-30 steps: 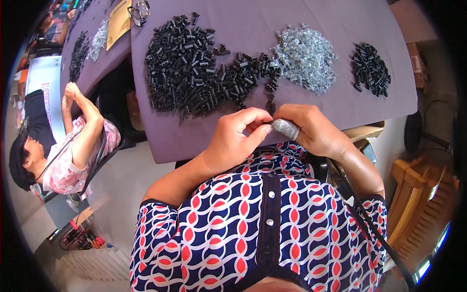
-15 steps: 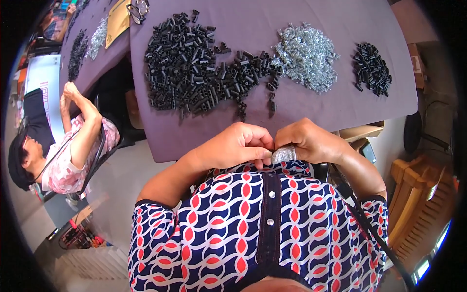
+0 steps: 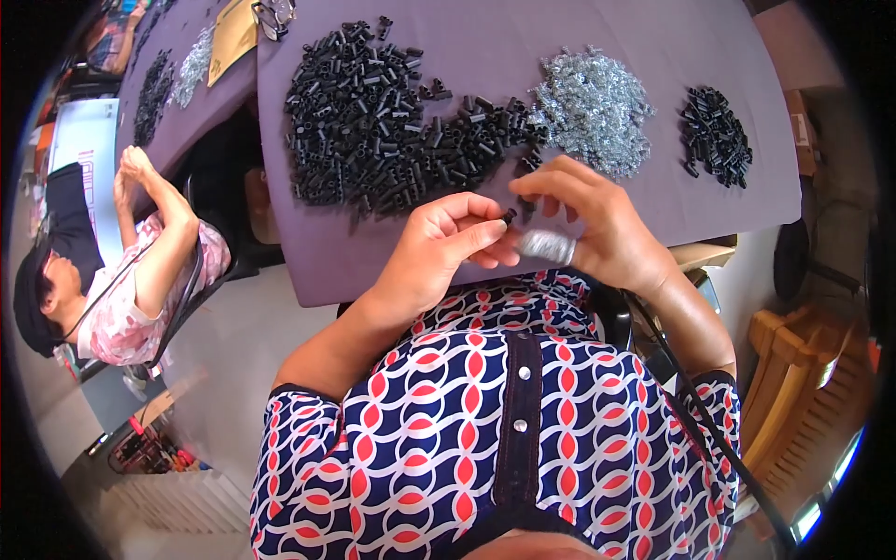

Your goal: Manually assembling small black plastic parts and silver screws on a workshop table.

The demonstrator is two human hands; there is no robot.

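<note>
My left hand [image 3: 448, 245] pinches a small black tubular piece [image 3: 509, 217] between thumb and forefinger, just past the table's near edge. My right hand [image 3: 597, 219] is beside it, thumb and fingers apart, with the fingertips over a few stray black pieces. Silvery tape [image 3: 547, 246] wraps the right thumb. Ahead of both hands spreads a large heap of black tubular pieces [image 3: 359, 121], with a narrower arm of them running right. That arm meets a heap of small shiny clear or silvery parts [image 3: 597, 112].
A smaller pile of black pieces [image 3: 716, 136] lies on the right of the cloth-covered table [image 3: 691, 210]. Another person [image 3: 154, 271] sits at the left by a second table bearing similar piles and a yellow envelope [image 3: 233, 37]. A wooden chair [image 3: 793, 373] stands at right.
Both hands have moved forward from my chest toward the heaps and drawn apart. The right fingers have spread, and the black piece in my left hand now shows.
</note>
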